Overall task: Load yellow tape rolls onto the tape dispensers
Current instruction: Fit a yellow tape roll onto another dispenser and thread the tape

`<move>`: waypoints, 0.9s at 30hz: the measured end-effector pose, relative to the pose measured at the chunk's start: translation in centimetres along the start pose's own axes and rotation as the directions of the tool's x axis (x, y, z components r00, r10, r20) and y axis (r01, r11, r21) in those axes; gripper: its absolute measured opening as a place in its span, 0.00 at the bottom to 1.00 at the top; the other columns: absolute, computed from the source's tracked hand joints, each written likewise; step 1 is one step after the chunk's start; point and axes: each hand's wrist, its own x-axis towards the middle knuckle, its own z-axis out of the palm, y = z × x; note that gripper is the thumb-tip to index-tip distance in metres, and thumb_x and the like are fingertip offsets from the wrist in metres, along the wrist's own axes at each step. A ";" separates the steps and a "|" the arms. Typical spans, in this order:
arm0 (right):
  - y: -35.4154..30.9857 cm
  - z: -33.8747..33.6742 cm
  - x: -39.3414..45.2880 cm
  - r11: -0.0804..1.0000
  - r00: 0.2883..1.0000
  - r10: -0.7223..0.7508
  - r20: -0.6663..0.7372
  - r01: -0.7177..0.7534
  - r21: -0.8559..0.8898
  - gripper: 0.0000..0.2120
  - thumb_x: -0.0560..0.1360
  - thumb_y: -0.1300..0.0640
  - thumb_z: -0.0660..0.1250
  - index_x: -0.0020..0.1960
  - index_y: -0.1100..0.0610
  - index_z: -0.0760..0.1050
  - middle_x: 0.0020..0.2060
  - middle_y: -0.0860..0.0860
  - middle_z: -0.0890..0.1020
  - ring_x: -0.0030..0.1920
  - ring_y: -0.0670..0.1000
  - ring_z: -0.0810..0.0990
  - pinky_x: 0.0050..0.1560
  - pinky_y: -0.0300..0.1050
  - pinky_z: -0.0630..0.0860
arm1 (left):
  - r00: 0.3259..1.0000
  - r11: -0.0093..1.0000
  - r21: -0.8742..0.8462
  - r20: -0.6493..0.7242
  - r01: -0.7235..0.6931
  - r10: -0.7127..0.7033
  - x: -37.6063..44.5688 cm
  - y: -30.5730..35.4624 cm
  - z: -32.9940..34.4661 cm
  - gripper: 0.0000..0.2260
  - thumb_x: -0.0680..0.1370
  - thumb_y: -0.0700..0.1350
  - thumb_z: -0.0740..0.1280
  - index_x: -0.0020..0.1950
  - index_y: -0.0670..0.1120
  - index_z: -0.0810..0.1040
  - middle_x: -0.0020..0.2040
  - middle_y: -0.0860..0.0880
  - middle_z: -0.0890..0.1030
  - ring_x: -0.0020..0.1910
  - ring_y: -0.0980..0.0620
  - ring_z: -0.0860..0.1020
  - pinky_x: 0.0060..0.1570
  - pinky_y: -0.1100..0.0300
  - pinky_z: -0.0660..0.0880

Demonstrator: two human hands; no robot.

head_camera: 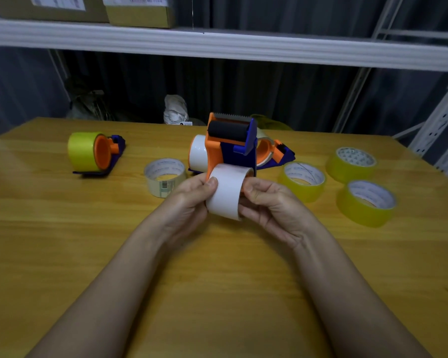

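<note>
- Wooden bench (62, 241) under a white shelf (217, 45); cardboard boxes (93, 9) sit on the shelf, dark curtain behind.
- Left hand (192, 200) and right hand (272, 202) both hold a white spent-looking roll (226, 192) seated on the hub of the orange-and-blue dispenser (230, 140), which is lifted toward the camera, black roller and toothed blade on top.
- Left grip: thumb pressed on the roll's outer face, fingers curled behind it. Right grip: fingers wrapped round the roll's other end; whether they also touch the hub I cannot tell.
- Step in hand, as I judge it: pulling the white roll off the hub so a yellow one can go on.
- Next move calls for a straight pull along the hub axis while one hand steadies the frame, then a reach to the right for a yellow roll.
- Yellow rolls, unloaded: three lie flat on the bench at right, nearest one (303, 180), far one (352, 164), front one (366, 202).
- Already loaded: dispenser at far left (98, 153) carries a yellow roll on its orange hub, lying on its side.
- Two more dispensers lie behind the held one: one (198, 153) with a white roll on it, one (277, 153) at the right whose hub looks nearly bare; hard to tell.
- Pale roll (164, 179) lies flat just left of the left hand, not yellow.
- Crumpled white bag (175, 109) beyond the bench's far edge.
</note>
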 end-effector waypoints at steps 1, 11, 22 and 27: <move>0.0 0.0 0.0 1.000 1.000 0.000 0.002 0.000 -0.006 0.16 0.66 0.62 0.67 0.52 0.67 0.76 0.51 0.59 0.81 0.54 0.54 0.80 0.50 0.45 0.81 | 1.000 1.000 -0.007 0.002 0.006 -0.006 0.0 0.0 0.0 0.17 0.75 0.42 0.60 0.61 0.37 0.73 0.56 0.42 0.81 0.57 0.47 0.78 0.56 0.58 0.76; 0.1 0.5 -0.1 0.997 0.997 0.035 0.062 -0.039 0.061 0.08 0.65 0.62 0.67 0.44 0.62 0.78 0.41 0.54 0.84 0.43 0.48 0.84 0.44 0.41 0.82 | 0.998 0.993 -0.107 0.033 0.058 -0.055 -0.2 0.2 0.0 0.20 0.72 0.42 0.64 0.62 0.37 0.73 0.57 0.41 0.80 0.57 0.47 0.78 0.57 0.56 0.76; 0.3 0.0 0.0 0.570 0.770 -0.639 0.001 0.474 -0.671 0.05 0.74 0.56 0.71 0.48 0.56 0.81 0.40 0.50 0.83 0.41 0.47 0.82 0.42 0.41 0.79 | 0.996 0.998 -0.051 -0.086 -0.028 0.024 0.2 1.0 0.3 0.15 0.76 0.39 0.62 0.61 0.36 0.73 0.51 0.44 0.83 0.52 0.50 0.80 0.55 0.57 0.77; 0.4 -0.7 0.2 -0.097 0.528 -0.735 0.426 0.540 -0.836 0.17 0.73 0.58 0.66 0.61 0.53 0.78 0.56 0.47 0.78 0.57 0.48 0.71 0.60 0.34 0.63 | 0.995 1.000 0.016 -0.096 -0.021 0.022 -0.1 1.3 0.4 0.13 0.76 0.42 0.63 0.58 0.36 0.75 0.48 0.43 0.83 0.48 0.49 0.82 0.49 0.59 0.79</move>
